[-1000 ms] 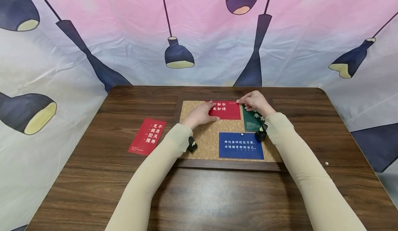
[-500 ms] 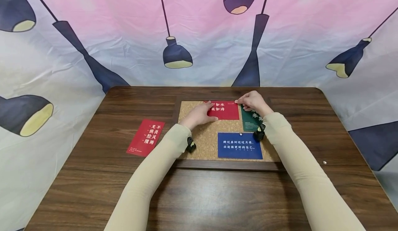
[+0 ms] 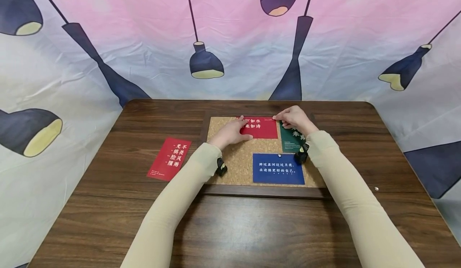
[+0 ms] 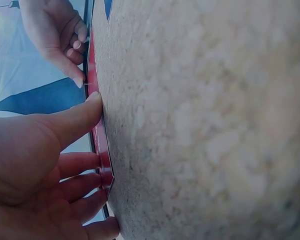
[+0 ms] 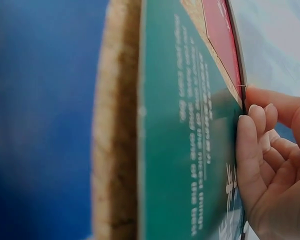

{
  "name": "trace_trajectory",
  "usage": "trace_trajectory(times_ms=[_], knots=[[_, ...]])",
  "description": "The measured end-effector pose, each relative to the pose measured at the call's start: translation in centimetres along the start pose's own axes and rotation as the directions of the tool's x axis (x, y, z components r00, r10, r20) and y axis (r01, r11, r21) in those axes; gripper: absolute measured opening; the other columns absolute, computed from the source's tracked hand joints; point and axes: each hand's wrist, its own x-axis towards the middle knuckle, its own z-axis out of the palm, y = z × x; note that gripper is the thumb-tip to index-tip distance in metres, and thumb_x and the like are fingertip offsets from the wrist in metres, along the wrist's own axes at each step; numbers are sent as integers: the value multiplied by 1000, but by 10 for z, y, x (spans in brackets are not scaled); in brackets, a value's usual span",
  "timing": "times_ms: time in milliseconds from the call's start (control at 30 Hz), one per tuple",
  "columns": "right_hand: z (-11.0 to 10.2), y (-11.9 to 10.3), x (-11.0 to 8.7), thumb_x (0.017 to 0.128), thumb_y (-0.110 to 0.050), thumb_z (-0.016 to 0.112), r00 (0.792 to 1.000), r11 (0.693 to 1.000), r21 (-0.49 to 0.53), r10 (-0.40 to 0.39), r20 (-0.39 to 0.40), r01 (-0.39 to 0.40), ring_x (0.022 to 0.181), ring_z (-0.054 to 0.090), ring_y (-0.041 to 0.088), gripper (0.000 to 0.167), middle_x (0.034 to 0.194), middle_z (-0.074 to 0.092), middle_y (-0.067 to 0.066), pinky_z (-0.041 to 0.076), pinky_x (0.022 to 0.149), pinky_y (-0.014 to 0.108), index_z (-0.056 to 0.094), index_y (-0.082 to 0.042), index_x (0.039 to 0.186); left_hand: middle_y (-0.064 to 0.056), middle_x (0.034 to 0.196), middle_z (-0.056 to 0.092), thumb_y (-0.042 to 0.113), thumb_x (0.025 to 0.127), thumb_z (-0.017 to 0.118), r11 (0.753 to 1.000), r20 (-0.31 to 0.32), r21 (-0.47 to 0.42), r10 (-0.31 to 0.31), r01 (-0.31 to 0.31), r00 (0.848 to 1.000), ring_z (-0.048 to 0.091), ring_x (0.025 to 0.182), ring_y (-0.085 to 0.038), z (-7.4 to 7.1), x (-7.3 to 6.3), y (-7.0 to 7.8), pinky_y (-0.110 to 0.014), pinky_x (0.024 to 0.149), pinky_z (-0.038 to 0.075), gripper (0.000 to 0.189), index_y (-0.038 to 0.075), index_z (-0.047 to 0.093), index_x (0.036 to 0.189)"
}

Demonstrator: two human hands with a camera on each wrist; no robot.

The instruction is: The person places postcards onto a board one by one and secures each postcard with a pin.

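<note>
A red card is lying on the counter. The left grip is resting, fingers spread, on another card, also red, on a cork board, behind a blue card. The right grip is pinching a pin at its far right corner, partly hiding a green card.

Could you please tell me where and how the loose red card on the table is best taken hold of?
I would pinch the loose red card by its long left edge, coming from the left: it looks thin and lies flat on the table, and the left sleeve passes close by its lower right corner.
</note>
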Motion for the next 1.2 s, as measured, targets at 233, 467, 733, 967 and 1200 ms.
trace_trajectory(times_ms=[233, 467, 733, 967, 1200], knots=[[1, 2, 1, 98, -21, 68, 1000, 1000, 11, -12, 1, 12, 60, 51, 11, 28, 68, 51, 0, 51, 61, 22, 71, 5, 109, -10, 166, 18, 41, 97, 66, 1000, 12, -10, 5, -5, 1000, 22, 151, -30, 1, 3, -2, -45, 121, 23, 76, 10, 32, 158], [3, 4, 3, 98, -22, 68, 1000, 1000, 12, -12, -17, 12, 60, 50, 12, 28, 68, 50, 1, 51, 60, 22, 71, 4, 104, -12, 166, 19, 39, 96, 68, 1000, 7, -27, 11, -10, 1000, 24, 151, -31, -1, 4, -4, -45, 120, 25, 77, 9, 33, 158], [3, 4, 3, 96, -22, 71, 999, 999, 39, -18, -41, 19, 59, 49, 13, 25, 66, 50, 1, 49, 58, 23, 73, 3, 103, -12, 166, 19, 39, 96, 68, 1000, 8, -26, 10, -10, 1000, 24, 151, -31, -2, 3, -3, -45, 120, 24, 77, 8, 33, 158], [4, 2, 1, 96, -22, 71, 998, 999, 22, -31, -61, 32, 58, 49, 12, 25, 66, 53, 2, 48, 57, 24, 74, 2, 99, -12, 166, 19, 39, 96, 68, 1000, 9, -27, 4, -4, 1000, 24, 151, -31, -3, 4, -2, -45, 120, 24, 77, 8, 34, 157], [4, 0, 0, 98, -20, 67, 998, 999, -32, -44, -43, 43, 62, 54, 11, 27, 71, 60, 3, 51, 60, 21, 73, 5, 105, -12, 166, 19, 40, 97, 67, 1000, 11, -9, 8, -8, 1000, 23, 151, -30, -2, 3, -2, -44, 120, 23, 77, 8, 32, 158]])
